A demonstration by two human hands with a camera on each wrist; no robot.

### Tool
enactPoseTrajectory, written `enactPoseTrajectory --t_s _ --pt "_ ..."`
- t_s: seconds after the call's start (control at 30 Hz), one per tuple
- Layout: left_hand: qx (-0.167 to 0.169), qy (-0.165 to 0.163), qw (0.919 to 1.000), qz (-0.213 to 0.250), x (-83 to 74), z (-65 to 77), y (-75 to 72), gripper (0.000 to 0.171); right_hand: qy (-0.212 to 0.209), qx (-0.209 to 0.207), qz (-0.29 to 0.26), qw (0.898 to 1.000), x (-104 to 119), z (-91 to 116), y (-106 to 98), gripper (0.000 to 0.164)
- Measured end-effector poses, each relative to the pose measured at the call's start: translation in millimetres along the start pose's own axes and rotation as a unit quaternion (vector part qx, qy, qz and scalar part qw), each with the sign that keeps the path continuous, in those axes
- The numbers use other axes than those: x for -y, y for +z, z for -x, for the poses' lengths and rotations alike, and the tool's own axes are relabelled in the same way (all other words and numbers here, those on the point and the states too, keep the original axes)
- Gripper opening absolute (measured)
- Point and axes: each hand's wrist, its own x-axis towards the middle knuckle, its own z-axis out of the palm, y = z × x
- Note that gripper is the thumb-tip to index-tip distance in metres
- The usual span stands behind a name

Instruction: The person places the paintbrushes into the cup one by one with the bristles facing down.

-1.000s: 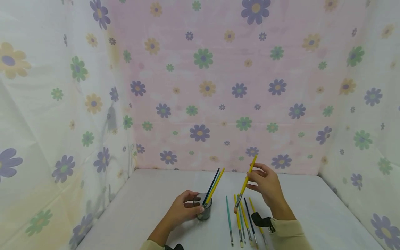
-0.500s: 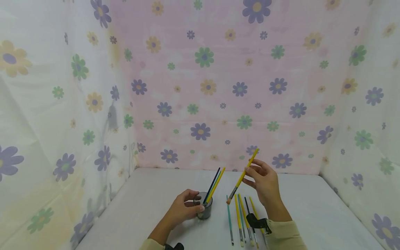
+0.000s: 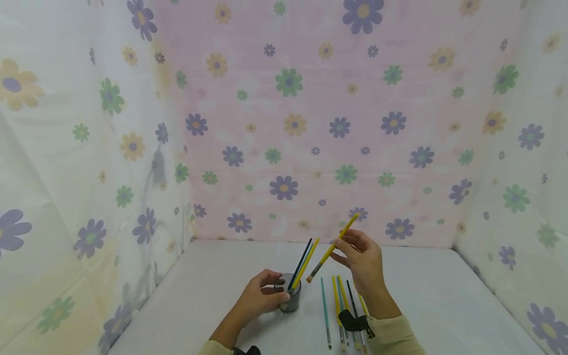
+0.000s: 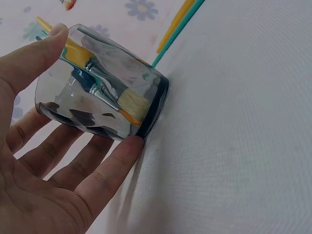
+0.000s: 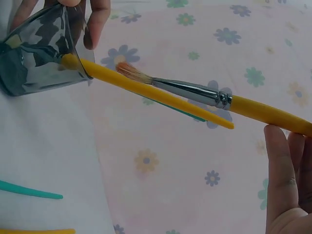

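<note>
My left hand (image 3: 263, 294) holds a clear grey glass (image 4: 105, 83) around its side, thumb near the rim and fingers along the wall. Inside the glass lean a dark blue, a teal and a yellow paintbrush (image 3: 307, 261), bristles down. My right hand (image 3: 363, 261) pinches a yellow paintbrush (image 3: 334, 247) by its handle. This brush is tilted, its brown bristles (image 5: 131, 72) pointing down and left, a little to the right of the glass rim and apart from it. In the right wrist view only some fingers (image 5: 280, 170) of that hand show.
Several teal, yellow and dark blue brushes lie side by side on the white table (image 3: 186, 305), right of the glass; the nearest is a teal brush (image 3: 325, 310). My right wrist and sleeve (image 3: 392, 333) cover part of them. A flowered cloth (image 3: 319, 108) stands behind and at both sides.
My right hand has carried the yellow brush left from above the lying brushes to near the glass, and the brush has tilted more. My left hand and the glass have stayed in place.
</note>
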Motion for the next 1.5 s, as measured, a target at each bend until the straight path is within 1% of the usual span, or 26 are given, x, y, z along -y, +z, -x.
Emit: enactPoseTrajectory --t_s 0.23,0.4,0.67,0.87,1.03,1.2,1.5 --pt "0.007 0.010 0.9999 0.006 0.1 -1.4 -0.7 0.072 -0.011 0.014 0.014 1.000 -6.2 2.8 8.8 0.040" --pt "0.012 0.015 0.9998 0.006 1.8 -2.0 -1.5 0.071 -0.010 0.019 0.034 0.999 -11.2 5.6 15.4 0.036" --pt "0.009 0.020 0.9997 0.006 1.6 0.1 -1.2 0.071 0.016 0.022 0.053 0.998 -22.8 7.1 23.2 0.035" --pt "0.006 0.018 0.9998 0.003 1.0 -0.2 -0.4 0.072 0.026 0.019 0.104 0.994 -31.5 9.6 28.6 0.033" --pt "0.004 0.018 0.9998 0.003 0.8 -0.1 -0.1 0.071 0.025 0.033 0.131 0.991 -39.6 11.5 30.7 0.033" --pt "0.005 0.017 0.9998 0.003 0.0 0.2 0.2 0.072 0.045 0.051 0.149 0.986 -46.4 13.0 32.1 0.031" --pt "0.011 0.018 0.9998 0.004 0.0 -0.2 -1.0 0.072 0.076 0.053 0.171 0.981 -55.3 13.8 36.6 0.028"
